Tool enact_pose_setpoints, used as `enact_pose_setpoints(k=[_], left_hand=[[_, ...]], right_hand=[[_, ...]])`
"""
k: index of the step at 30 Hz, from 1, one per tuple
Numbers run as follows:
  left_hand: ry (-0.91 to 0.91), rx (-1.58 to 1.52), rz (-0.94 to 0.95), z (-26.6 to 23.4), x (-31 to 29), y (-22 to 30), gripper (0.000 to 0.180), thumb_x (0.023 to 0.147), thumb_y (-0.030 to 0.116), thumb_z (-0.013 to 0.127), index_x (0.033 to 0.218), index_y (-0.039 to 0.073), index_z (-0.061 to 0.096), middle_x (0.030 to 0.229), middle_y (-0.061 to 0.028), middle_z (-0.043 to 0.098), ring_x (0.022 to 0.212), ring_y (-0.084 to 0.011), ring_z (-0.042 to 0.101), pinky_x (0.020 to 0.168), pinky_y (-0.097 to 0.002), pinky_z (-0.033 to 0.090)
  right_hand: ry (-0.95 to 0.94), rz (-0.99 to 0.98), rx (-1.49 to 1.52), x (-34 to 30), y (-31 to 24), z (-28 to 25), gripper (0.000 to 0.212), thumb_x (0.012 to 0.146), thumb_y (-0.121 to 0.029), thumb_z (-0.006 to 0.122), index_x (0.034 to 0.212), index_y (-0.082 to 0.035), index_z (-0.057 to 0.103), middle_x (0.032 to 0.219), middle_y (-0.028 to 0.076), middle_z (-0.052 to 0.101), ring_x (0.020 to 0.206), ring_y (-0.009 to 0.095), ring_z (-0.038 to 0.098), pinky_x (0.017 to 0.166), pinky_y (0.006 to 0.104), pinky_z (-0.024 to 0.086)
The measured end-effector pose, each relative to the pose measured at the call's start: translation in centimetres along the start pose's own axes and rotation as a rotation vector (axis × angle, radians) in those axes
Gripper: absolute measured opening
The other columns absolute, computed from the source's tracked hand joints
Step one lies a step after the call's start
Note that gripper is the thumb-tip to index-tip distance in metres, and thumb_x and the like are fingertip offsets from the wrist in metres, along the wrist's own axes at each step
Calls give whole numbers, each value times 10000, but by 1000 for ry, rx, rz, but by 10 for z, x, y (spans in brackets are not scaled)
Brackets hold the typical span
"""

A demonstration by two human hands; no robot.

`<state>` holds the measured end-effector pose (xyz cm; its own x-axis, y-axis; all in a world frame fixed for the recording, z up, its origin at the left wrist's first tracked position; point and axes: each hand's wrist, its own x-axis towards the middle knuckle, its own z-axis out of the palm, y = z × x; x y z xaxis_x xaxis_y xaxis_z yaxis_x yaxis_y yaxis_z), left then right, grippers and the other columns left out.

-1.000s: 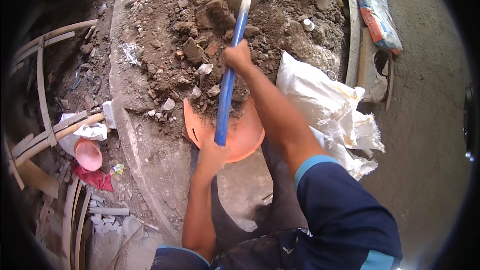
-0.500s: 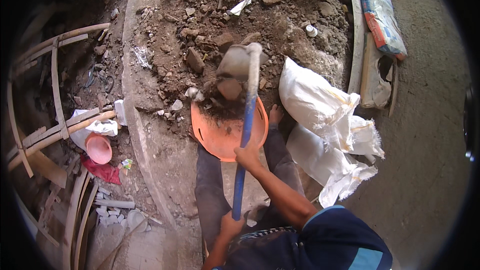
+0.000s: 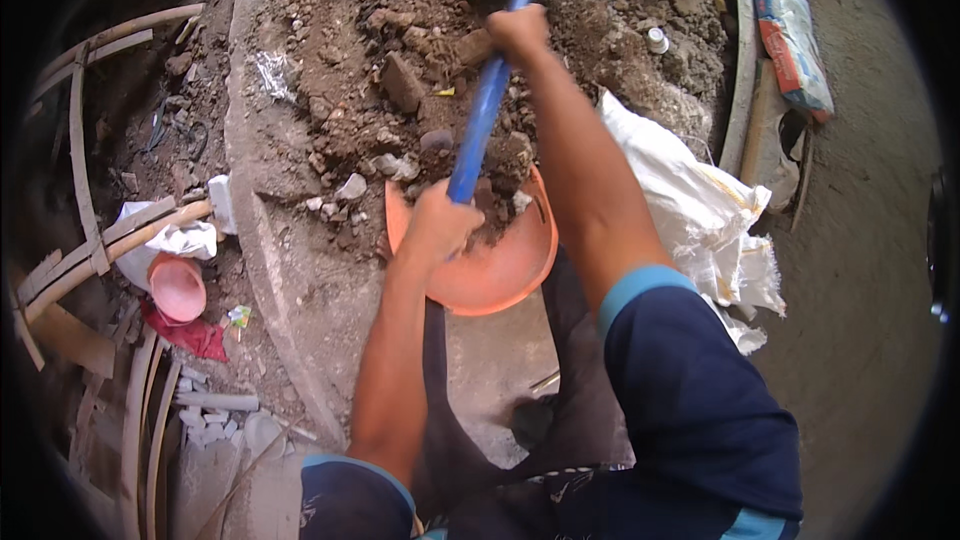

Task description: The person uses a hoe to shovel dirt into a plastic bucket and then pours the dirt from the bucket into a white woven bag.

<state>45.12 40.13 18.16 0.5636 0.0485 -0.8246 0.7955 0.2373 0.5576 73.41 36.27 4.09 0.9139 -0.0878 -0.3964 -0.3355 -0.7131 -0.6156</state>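
Both my hands are closed around the blue handle (image 3: 483, 120) of a hoe, which slants up and away to the far right. My right hand (image 3: 519, 33) grips it high up, over the dirt heap. Lower on the handle, near its end, is my left hand (image 3: 440, 225), in front of an orange basin (image 3: 490, 288). The hoe's blade is out of view past the top edge. Brown soil and stones lie at the basin's far side, and it sits between my legs against the heap of soil and rubble (image 3: 335, 80).
White woven sacks (image 3: 690, 205) lie right of my right arm. Beyond them, a printed bag (image 3: 790, 35) rests by a wooden board (image 3: 742, 60). At left are a bamboo frame (image 3: 88, 165), a pink bucket (image 3: 178, 288), a red cloth (image 3: 190, 332) and white scraps (image 3: 210, 425).
The hoe has swung forward and away from me; its blade, earlier above the basin, has left the view. Both my arms have stretched out. More soil and stones show in the basin.
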Motion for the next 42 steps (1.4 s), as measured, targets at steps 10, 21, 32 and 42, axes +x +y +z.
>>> enact_pose_setpoints(k=[10,21,32,42], left_hand=[[115,-382,-358,55,-206,-106,125,743,22,648,747,33,523,573,-38,519,402,-126,481,383,-288,396],[122,-40,-413,169,-308,-157,202,764,153,674,909,17,636,755,-135,652,704,-244,661,669,-362,513],[331,182,117,80,-49,-50,224,750,140,649,885,-20,570,655,-159,599,613,-283,626,571,-396,476],[243,92,-326,123,-243,-138,229,719,178,677,837,-4,603,717,-204,624,680,-356,634,632,-419,486]], right_hand=[[-515,40,-210,-261,-4,-31,384,783,-71,583,1067,43,351,881,337,614,867,497,614,776,531,490],[-503,3,-91,-338,36,-175,578,699,-56,569,1244,41,402,910,287,606,909,464,611,811,487,477],[-244,67,-123,-80,-22,-54,397,750,-99,589,1073,96,463,940,290,635,888,419,649,779,450,520],[-512,209,-261,-266,26,-104,460,762,-79,556,1174,39,389,914,308,631,914,446,634,830,498,487]])
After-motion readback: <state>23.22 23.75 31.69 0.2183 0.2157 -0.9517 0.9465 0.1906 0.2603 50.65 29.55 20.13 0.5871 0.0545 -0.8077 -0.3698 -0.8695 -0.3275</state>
